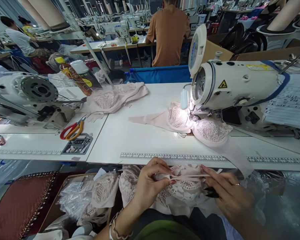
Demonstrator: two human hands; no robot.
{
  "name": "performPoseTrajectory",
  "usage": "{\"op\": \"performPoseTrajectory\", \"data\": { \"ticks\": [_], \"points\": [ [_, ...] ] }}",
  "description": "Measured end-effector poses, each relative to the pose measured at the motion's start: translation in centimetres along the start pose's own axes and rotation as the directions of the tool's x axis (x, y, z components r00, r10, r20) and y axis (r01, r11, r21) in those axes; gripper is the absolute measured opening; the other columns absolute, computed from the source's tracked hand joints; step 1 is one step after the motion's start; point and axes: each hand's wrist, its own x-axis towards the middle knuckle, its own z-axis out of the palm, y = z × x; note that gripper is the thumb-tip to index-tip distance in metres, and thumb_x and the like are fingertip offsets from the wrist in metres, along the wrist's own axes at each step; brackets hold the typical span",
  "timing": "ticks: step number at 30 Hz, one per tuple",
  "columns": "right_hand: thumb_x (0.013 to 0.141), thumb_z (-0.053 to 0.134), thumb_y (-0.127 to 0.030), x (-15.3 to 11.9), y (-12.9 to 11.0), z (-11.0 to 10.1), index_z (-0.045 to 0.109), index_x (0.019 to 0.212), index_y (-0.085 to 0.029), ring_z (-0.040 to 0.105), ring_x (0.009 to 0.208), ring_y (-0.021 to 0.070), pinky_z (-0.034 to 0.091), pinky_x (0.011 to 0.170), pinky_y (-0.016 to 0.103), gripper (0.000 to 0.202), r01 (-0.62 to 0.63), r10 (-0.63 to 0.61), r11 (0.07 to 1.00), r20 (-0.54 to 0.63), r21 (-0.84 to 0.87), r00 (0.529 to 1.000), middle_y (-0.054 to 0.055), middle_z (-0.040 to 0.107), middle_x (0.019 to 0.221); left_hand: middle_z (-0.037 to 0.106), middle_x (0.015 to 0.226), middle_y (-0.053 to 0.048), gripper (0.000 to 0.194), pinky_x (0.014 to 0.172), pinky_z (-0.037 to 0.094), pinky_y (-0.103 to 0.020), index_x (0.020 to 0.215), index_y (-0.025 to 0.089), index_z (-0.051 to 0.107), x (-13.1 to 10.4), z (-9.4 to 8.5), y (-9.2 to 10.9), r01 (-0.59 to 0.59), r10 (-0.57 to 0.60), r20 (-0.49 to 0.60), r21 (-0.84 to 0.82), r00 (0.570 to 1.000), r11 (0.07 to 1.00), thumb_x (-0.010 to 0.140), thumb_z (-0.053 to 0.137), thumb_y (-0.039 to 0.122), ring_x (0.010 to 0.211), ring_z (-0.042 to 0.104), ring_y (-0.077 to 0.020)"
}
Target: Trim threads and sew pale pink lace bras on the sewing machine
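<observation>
Pale pink and lacy, the bra [187, 191] was held just below the front edge of the bench [140, 141]. The left hand [150, 183] pinched its narrow band [190, 177] between thumb and forefinger; the fingers of the right hand [227, 193] lay together at the band's other end, though whether they gripped it could not be told. A ruler [175, 157] lined that edge. The sewing machine [240, 78] bore a yellow warning triangle [223, 84]; a farther machine [120, 30] read "JUKI".

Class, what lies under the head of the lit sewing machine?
A pale lace bra lies partly under the sewing machine. Glare and machine parts partly obscure its middle; whatever lies beneath it is covered.
</observation>
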Motion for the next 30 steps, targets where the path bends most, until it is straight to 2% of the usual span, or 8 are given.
{"op": "performPoseTrajectory", "data": {
  "ticks": [4,8,12,16,20,23,26,30],
  "points": [
    [0.096,0.058,-0.026,0.8,0.5,-1.8,0.071,0.084,-0.027,0.065,0.069,0.0206,0.056,0.071,0.037,0.018,-0.035,0.035,0.977,0.002,0.208,0.999,0.006,0.076,0.088,0.074,0.092,-0.008,0.018,0.080,0.056,-0.032,0.079,0.018,0.075,0.0,-0.5,-0.2,0.068,-0.055,0.100,-0.130,0.993,0.989,0.078,0.086,0.033,0.089,0.070,-0.0215],
    [0.098,0.058,-0.046,2.0,0.7,-4.4,0.064,0.063,-0.025,0.063,0.053,0.0152,0.059,0.085,0.037,0.041,-0.082,0.002,0.875,0.166,0.477,0.986,-0.001,0.066,0.062,0.076,0.086,-0.009,0.023,0.070,0.058,-0.030,0.081,0.016,0.072,0.1,-0.7,-0.5,0.217,-0.157,0.241,-0.245,0.958,0.945,0.081,0.084,0.035,0.079,0.072,-0.0205],
    [0.093,0.068,-0.046,3.1,0.5,-5.1,0.073,0.071,-0.029,0.071,0.058,0.0164,0.063,0.078,0.032,0.028,-0.035,0.024,0.923,0.033,0.384,0.999,-0.001,0.076,0.072,0.077,0.090,-0.009,0.019,0.080,0.058,-0.034,0.078,0.017,0.076,0.3,-0.4,-0.6,0.030,-0.020,0.085,-0.127,0.996,0.991,0.077,0.088,0.032,0.088,0.071,-0.0219],
    [0.091,0.069,-0.041,2.6,0.6,-4.3,0.068,0.070,-0.028,0.074,0.066,0.0202,0.062,0.070,0.033,0.025,-0.082,0.099,0.942,-0.037,0.326,0.994,0.002,0.077,0.075,0.073,0.079,-0.007,0.017,0.076,0.055,-0.035,0.077,0.020,0.078,0.4,-0.2,-0.9,-0.161,0.162,-0.017,0.021,0.987,0.987,0.079,0.086,0.035,0.081,0.067,-0.0213],
    [0.091,0.067,-0.034,1.5,0.9,-3.0,0.059,0.072,-0.027,0.071,0.069,0.0210,0.047,0.043,0.027,0.022,-0.186,0.211,0.934,-0.052,0.305,0.976,0.006,0.074,0.079,0.072,0.080,-0.005,0.014,0.078,0.052,-0.035,0.078,0.021,0.077,0.2,-0.1,-1.3,-0.169,0.172,-0.028,0.085,0.985,0.982,0.083,0.083,0.034,0.080,0.066,-0.0203],
    [0.092,0.067,-0.031,1.3,0.7,-2.2,0.057,0.072,-0.026,0.063,0.057,0.0170,0.034,0.036,0.027,0.023,-0.190,0.240,0.939,-0.153,0.286,0.959,0.005,0.071,0.077,0.072,0.082,-0.005,0.013,0.080,0.052,-0.036,0.081,0.021,0.077,0.1,-0.1,-1.5,-0.131,0.135,-0.027,0.114,0.990,0.985,0.086,0.080,0.033,0.083,0.066,-0.0209],
    [0.092,0.067,-0.037,1.5,0.2,-1.8,0.061,0.080,-0.026,0.053,0.047,0.0136,0.039,0.040,0.028,0.018,-0.243,0.290,0.940,-0.188,0.238,0.938,0.002,0.068,0.071,0.072,0.082,-0.005,0.013,0.080,0.052,-0.036,0.080,0.022,0.078,0.0,-0.1,-1.7,-0.097,0.102,-0.033,0.126,0.994,0.987,0.085,0.081,0.034,0.084,0.065,-0.0218],
    [0.094,0.064,-0.044,2.1,-0.2,-2.1,0.070,0.094,-0.028,0.055,0.051,0.0144,0.046,0.051,0.028,0.017,-0.337,0.361,0.927,-0.143,0.166,0.921,0.000,0.065,0.071,0.072,0.082,-0.005,0.013,0.081,0.051,-0.036,0.079,0.022,0.079,0.1,0.0,-2.0,-0.104,0.110,-0.045,0.123,0.993,0.987,0.083,0.083,0.034,0.083,0.065,-0.0216]
  ]
}}
